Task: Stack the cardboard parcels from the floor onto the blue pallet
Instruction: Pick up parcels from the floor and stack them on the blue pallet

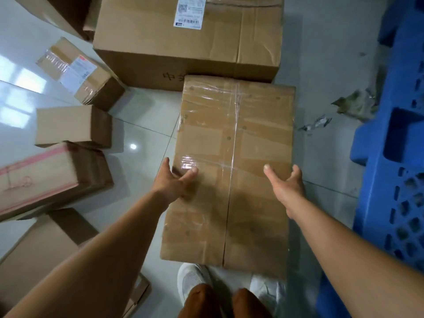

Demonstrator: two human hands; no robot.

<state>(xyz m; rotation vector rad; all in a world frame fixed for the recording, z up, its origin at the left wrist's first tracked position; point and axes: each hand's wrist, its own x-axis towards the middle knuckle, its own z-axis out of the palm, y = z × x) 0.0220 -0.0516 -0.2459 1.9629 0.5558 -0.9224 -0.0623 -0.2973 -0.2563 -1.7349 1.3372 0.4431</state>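
Note:
A long, flat cardboard parcel (231, 143) wrapped in clear tape lies on the tiled floor straight in front of my feet. My left hand (175, 180) is spread at its left edge, thumb on the top face and fingers over the side. My right hand (285, 183) is spread at the right edge, thumb on top and fingers reaching past the edge. Neither hand curls tightly around the parcel. The blue pallet (394, 157) runs along the right side of the view, with nothing visible on it.
A large box with a white label (188, 40) stands just behind the parcel. Several smaller parcels lie to the left: a taped one (78, 72), a plain one (73, 126), a pink-taped one (50, 177) and one by my left arm (46, 244). Torn scraps (353, 106) litter the floor near the pallet.

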